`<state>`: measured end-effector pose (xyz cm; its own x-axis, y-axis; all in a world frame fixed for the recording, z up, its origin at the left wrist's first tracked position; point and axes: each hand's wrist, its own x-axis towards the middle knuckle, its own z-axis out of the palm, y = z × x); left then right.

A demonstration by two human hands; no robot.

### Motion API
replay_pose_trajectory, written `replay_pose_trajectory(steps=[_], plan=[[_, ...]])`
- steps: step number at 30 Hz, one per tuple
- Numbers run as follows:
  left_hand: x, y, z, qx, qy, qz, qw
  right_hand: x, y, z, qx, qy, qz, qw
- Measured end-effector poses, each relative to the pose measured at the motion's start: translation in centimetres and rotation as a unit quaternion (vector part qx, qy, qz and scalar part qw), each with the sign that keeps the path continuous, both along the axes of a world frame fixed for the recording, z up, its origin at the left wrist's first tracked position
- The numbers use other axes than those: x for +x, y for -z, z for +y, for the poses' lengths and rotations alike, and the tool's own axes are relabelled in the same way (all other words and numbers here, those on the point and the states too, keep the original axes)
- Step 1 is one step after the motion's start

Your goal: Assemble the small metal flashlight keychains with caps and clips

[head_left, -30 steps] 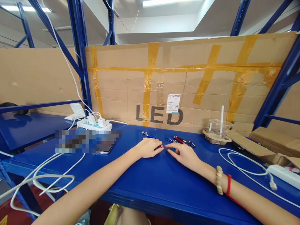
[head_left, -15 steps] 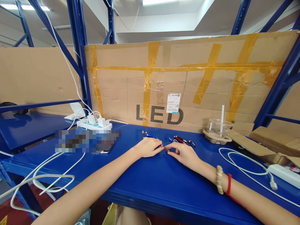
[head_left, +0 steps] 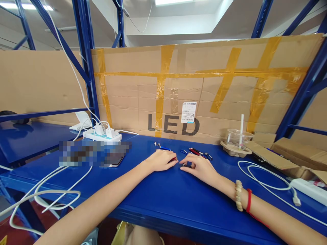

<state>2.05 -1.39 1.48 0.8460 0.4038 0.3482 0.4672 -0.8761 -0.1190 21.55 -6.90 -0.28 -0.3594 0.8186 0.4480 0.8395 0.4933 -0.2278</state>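
Note:
My left hand (head_left: pixel 162 160) rests low over the blue table (head_left: pixel 153 204) with its fingers closed. A small red piece (head_left: pixel 174 159) shows at its fingertips; the rest is hidden. Just to the right, my right hand (head_left: pixel 200 165) has its fingers and thumb curled round a small dark piece with a metal glint (head_left: pixel 188 165), too covered to name. A narrow gap separates the two hands. Beyond the left hand lies a slim blue item with a metal clasp (head_left: pixel 165 148). Behind the right hand are a blue loop (head_left: pixel 184 151) and slim red and black items (head_left: pixel 196 151).
A white power strip (head_left: pixel 102 135) with plugs and a phone (head_left: pixel 117 161) lie left, beside a blurred patch. At right stand a plastic cup with a straw (head_left: pixel 240 137) in a carton holder, a coiled white cable (head_left: pixel 265 185) and an opened cardboard box (head_left: pixel 296 153). Cardboard (head_left: pixel 127 98) walls the back.
My right hand has shifted very slightly right, so the gap between the hands is a little wider. The left hand keeps its hold on the red piece.

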Motion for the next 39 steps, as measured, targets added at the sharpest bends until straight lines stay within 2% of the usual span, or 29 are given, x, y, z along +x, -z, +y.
replay_pose_trajectory(steps=[14, 31, 36, 39], plan=[[0.0, 0.0, 0.0, 0.011, -0.001, 0.0, 1.0, -0.2, -0.2, -0.2, -0.016, 0.008, 0.0, 1.0], [0.1, 0.2, 0.3, 0.02, 0.01, 0.001, 1.0, -0.1, -0.2, 0.0, 0.018, 0.011, 0.001, 1.0], [0.4, 0.3, -0.3, 0.044, -0.022, 0.001, 0.999, -0.2, -0.3, -0.1, -0.007, 0.016, 0.013, 1.0], [0.7, 0.2, -1.0, 0.054, -0.013, -0.001, 0.998, -0.2, -0.3, 0.0, -0.017, 0.011, 0.017, 1.0]])
